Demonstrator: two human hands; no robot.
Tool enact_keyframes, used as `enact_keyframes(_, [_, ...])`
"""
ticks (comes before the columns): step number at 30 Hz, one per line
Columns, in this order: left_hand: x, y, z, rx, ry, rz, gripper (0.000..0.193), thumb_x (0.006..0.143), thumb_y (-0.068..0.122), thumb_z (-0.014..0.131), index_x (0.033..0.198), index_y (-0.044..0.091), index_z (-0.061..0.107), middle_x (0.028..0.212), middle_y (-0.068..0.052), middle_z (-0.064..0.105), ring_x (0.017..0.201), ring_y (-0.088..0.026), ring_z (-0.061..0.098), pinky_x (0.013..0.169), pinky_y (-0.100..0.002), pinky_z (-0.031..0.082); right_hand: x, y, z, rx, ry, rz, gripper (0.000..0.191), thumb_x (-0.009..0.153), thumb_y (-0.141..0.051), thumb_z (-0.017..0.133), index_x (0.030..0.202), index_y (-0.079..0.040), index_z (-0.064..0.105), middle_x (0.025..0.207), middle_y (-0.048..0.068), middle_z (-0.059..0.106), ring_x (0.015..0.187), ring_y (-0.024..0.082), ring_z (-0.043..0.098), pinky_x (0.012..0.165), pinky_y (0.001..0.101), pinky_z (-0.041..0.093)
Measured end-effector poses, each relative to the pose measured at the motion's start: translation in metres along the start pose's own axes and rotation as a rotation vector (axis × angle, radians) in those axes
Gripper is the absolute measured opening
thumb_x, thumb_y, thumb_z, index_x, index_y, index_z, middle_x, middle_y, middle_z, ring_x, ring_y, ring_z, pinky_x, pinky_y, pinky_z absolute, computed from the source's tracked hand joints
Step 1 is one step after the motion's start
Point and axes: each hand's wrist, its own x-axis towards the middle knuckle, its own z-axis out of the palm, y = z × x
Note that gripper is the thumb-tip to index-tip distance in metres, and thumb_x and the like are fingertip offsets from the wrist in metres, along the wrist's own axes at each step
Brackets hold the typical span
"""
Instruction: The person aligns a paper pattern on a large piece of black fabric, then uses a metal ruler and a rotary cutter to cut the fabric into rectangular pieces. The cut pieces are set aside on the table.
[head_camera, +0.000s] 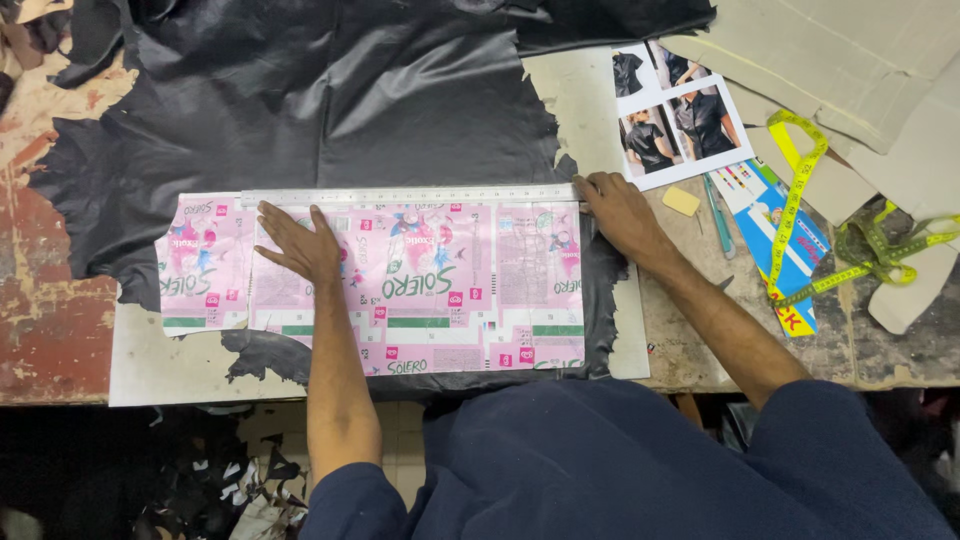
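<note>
A flattened pink printed cardboard sheet lies on a large black leather hide spread over the worktable. A long metal ruler runs along the sheet's far edge. My left hand presses flat, fingers spread, on the left part of the pink sheet just below the ruler. At the ruler's right end rests my right hand, its fingertips on the ruler and the sheet's corner. Neither hand grips anything.
Right of the hide lie a printed sheet of shirt photos, a small yellow chalk piece, a teal pen, a blue-and-yellow card and a yellow tape measure. Cardboard pattern pieces are at far right. Scraps litter the floor.
</note>
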Motion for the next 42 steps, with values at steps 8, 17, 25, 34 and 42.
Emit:
enact_keyframes(8, [-0.001, 0.000, 0.001, 0.069, 0.035, -0.022, 0.068, 0.110, 0.030, 0.046, 0.163, 0.000, 0.017, 0.172, -0.013, 0.023, 0.159, -0.025, 0.019, 0.126, -0.059, 0.001, -0.043, 0.061, -0.007, -0.010, -0.147, 0.167, 0.014, 0.090, -0.014, 0.073, 0.101, -0.004, 0.071, 0.101, 0.015, 0.063, 0.101, 0.034, 0.062, 0.085, 0.0453, 0.052])
enact_keyframes(17, [0.004, 0.007, 0.002, 0.172, 0.086, -0.050, 0.064, 0.107, 0.029, 0.044, 0.162, 0.001, 0.025, 0.168, -0.012, 0.029, 0.157, -0.024, 0.023, 0.126, -0.058, 0.005, -0.143, 0.042, -0.009, 0.849, -0.842, 0.605, 0.029, 0.095, -0.030, 0.066, 0.106, -0.004, 0.075, 0.072, 0.006, 0.073, 0.065, 0.019, 0.065, 0.062, 0.0351, 0.052])
enact_keyframes(25, [0.017, 0.008, 0.005, 0.158, 0.116, -0.025, 0.056, 0.108, 0.029, 0.042, 0.157, 0.004, 0.035, 0.168, -0.013, 0.029, 0.156, -0.025, 0.025, 0.124, -0.059, 0.006, -0.130, -0.070, 0.021, 0.981, -0.755, 0.643, 0.033, 0.100, -0.031, 0.052, 0.117, -0.010, 0.071, 0.071, 0.004, 0.067, 0.057, 0.013, 0.058, 0.054, 0.0283, 0.050])
enact_keyframes(34, [0.013, 0.009, 0.016, 0.142, 0.095, -0.001, 0.056, 0.111, 0.030, 0.040, 0.159, 0.002, 0.035, 0.168, -0.014, 0.028, 0.156, -0.025, 0.024, 0.125, -0.059, 0.005, -0.163, 0.016, -0.016, 0.988, 0.062, 0.766, 0.025, 0.111, -0.021, 0.052, 0.099, -0.003, 0.063, 0.073, 0.000, 0.059, 0.056, 0.007, 0.047, 0.052, 0.0238, 0.037])
enact_keyframes(42, [0.012, 0.017, 0.011, 0.149, 0.060, 0.005, 0.057, 0.111, 0.031, 0.037, 0.160, 0.001, 0.031, 0.168, -0.016, 0.026, 0.156, -0.026, 0.022, 0.124, -0.059, 0.002, -0.161, 0.093, -0.009, 0.942, 0.307, 0.910, 0.026, 0.116, -0.022, 0.054, 0.102, -0.003, 0.063, 0.072, -0.001, 0.056, 0.054, 0.006, 0.044, 0.048, 0.0245, 0.034])
